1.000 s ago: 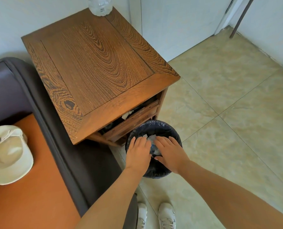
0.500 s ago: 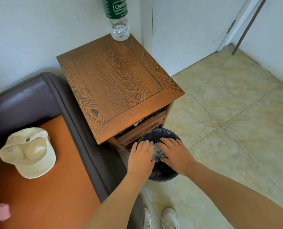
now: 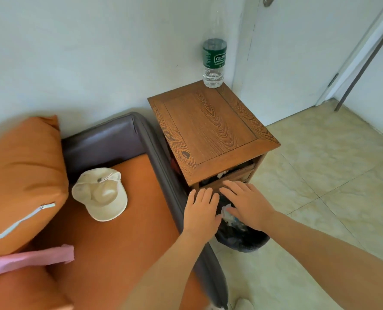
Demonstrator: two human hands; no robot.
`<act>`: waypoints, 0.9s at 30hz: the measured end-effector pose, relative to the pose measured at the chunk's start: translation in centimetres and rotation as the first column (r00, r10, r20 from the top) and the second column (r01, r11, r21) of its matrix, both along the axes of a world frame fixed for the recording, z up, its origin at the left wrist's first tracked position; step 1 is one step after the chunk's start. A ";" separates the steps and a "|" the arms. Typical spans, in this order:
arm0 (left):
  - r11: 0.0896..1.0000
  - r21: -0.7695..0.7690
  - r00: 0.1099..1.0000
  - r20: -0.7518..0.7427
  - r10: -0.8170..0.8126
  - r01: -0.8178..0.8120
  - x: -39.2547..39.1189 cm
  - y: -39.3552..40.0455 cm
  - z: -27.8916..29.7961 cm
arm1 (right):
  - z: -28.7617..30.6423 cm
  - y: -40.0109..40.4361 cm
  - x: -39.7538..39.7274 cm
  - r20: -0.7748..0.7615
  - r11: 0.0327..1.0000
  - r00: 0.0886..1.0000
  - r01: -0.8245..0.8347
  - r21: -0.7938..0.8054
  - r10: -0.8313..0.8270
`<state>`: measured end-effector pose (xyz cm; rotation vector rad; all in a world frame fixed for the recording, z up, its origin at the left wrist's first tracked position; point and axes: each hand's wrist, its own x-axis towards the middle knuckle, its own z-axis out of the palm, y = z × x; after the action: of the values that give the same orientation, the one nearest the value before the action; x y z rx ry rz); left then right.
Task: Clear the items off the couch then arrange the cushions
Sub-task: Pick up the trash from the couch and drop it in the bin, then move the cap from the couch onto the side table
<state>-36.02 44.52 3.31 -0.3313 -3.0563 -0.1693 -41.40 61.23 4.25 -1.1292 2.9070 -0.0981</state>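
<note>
Head | hands (image 3: 226,209) flat, empty, over bin (image 3: 242,240) | cap (image 3: 101,194), cushion (image 3: 20,182) on couch (image 3: 123,238)

Left hand (image 3: 200,211): bare, palm facing down, fingers lying straight and close together, pointing away from the body, holding nothing. Left forearm: bare, reaching up from the lower middle of the view.

Right hand (image 3: 247,204): bare, palm facing down, fingers spreading slightly and pointing up and to the left, holding nothing. Right forearm: bare, stretching in from the lower right corner.

Both hands are lying side by side, level with each other, thumbs nearly meeting.
</note>
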 end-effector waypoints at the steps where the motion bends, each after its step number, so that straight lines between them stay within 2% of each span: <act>1: 1.000 0.004 1.000 -0.001 0.017 -0.017 0.7 -0.6 0.4 | 0.4 -0.6 0.3 -0.012 1.000 1.000 -0.021 -0.008 0.021; 6: 0.995 -0.024 0.995 -0.003 0.098 -0.098 4.5 -3.8 3.0 | 2.9 -3.5 1.3 -0.069 0.985 0.985 -0.162 -0.053 0.158; 11: 0.965 -0.069 0.968 -0.023 0.251 -0.252 8.5 -6.1 5.7 | 5.2 -6.2 3.2 -0.093 0.955 0.958 -0.279 -0.103 0.270; 20: 0.883 -0.052 0.884 -0.039 0.465 -0.467 15.9 -8.5 7.5 | 6.3 -11.3 7.9 -0.032 0.905 0.911 -0.411 -0.111 0.410; 27: 0.825 -0.079 0.821 0.078 0.565 -0.560 18.7 -12.3 6.1 | 4.8 -16.4 10.6 0.043 0.894 0.898 -0.431 -0.122 0.438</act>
<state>-17.35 32.19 9.38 0.6051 -3.0932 -0.0708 -30.76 44.87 9.05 -1.7250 2.5375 -0.2825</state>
